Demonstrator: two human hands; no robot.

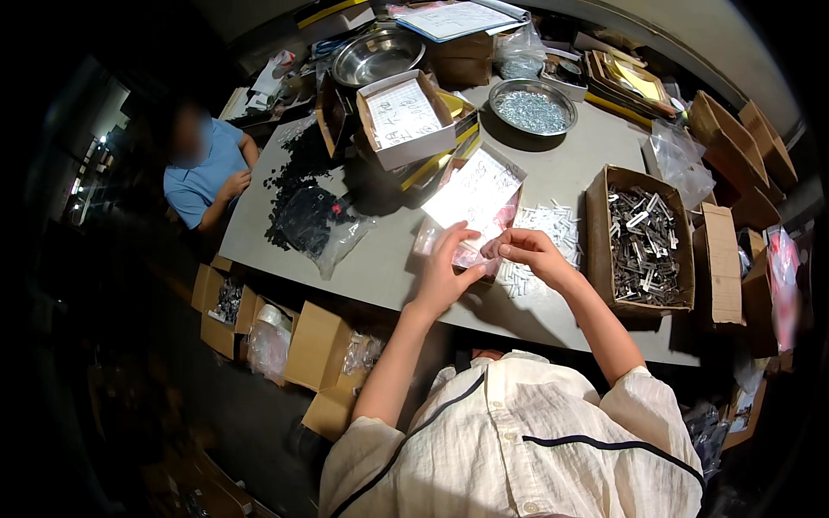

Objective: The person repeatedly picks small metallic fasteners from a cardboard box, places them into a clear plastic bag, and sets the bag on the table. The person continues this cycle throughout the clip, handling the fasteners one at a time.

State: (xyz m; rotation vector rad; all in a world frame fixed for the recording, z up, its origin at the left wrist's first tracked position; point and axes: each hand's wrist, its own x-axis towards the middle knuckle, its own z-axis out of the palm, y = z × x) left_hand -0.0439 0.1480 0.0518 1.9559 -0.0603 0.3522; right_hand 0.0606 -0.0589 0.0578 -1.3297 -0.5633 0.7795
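My left hand (444, 269) is at the near left side of a small open box (511, 216), its fingers curved and its thumb apart from them. My right hand (537, 255) is closed in a pinch over the box's near end; what is between the fingertips is too small to make out. Clear plastic bags (427, 235) with a pinkish tint lie in and over the box, under both hands. A white handwritten sheet (477, 195) rests across the box just beyond my fingers. Beside my right hand, many small white strip-like pieces (553, 226) are spread on the grey table (389, 259).
A deep cardboard box (598, 250) of metal clips stands at right. Farther back are a steel bowl (494, 110) of small shiny parts, another steel bowl (338, 71) and a white box (423, 154). Black pieces (298, 164) lie at left, near a person in blue (200, 186).
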